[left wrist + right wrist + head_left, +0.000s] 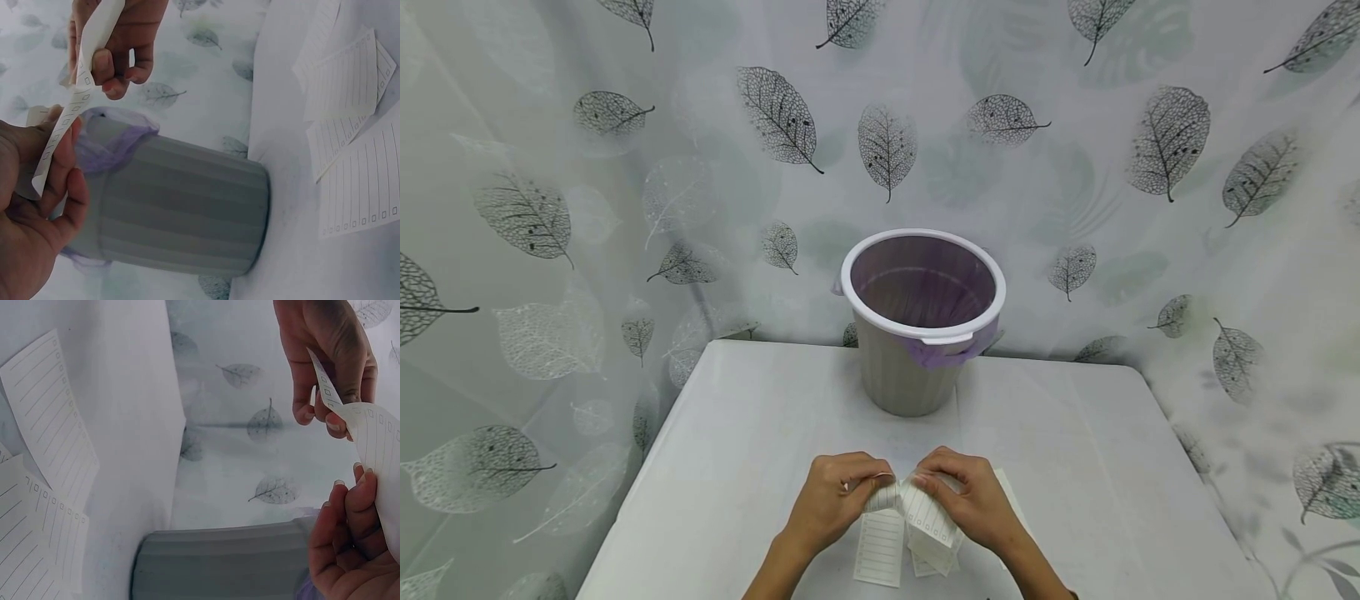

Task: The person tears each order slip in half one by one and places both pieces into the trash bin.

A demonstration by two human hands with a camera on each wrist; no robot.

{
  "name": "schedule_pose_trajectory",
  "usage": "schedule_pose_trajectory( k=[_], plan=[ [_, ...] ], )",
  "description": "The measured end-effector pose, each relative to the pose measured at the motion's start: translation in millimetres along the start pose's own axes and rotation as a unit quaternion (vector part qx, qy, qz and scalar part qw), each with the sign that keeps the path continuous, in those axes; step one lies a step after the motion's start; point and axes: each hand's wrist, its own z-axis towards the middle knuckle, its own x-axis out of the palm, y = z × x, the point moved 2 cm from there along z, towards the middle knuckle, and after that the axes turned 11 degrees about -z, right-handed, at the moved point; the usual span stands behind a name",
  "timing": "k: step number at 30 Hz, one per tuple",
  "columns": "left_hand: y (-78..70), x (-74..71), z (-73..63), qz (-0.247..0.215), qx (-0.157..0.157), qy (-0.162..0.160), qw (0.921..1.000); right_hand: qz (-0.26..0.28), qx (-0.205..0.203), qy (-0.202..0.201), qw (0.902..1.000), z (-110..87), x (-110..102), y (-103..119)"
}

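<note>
Both hands pinch one lined checklist sheet (928, 518) with small printed boxes, held above the table in front of the bin. My left hand (831, 500) grips its left part and my right hand (973, 504) its right part, fingertips close together. Between them the paper (369, 428) bends sharply at a notch; whether it is torn through I cannot tell. Under the hands lie several loose lined sheets (878, 552), some overlapping, seen also as a spread of sheets (344, 84) in the left wrist view.
A grey waste bin (904, 379) with a white rim and a purple liner (940, 354) stands at the back middle of the white-covered table (760, 442). Behind it and at the sides hangs a leaf-patterned curtain (700, 192).
</note>
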Motion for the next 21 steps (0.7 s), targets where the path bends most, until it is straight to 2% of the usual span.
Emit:
schedule_pose_trajectory(
  k=[13,21],
  plan=[
    [-3.2,-2.0,0.0,0.011,0.015,-0.014,0.9997,-0.011,0.018,-0.005,0.9998,-0.9,-2.7,0.1],
    [-3.0,-2.9,0.0,0.005,-0.009,-0.027,0.9996,-0.015,0.027,-0.011,0.9995,-1.2,-5.4,-0.1]
  ],
)
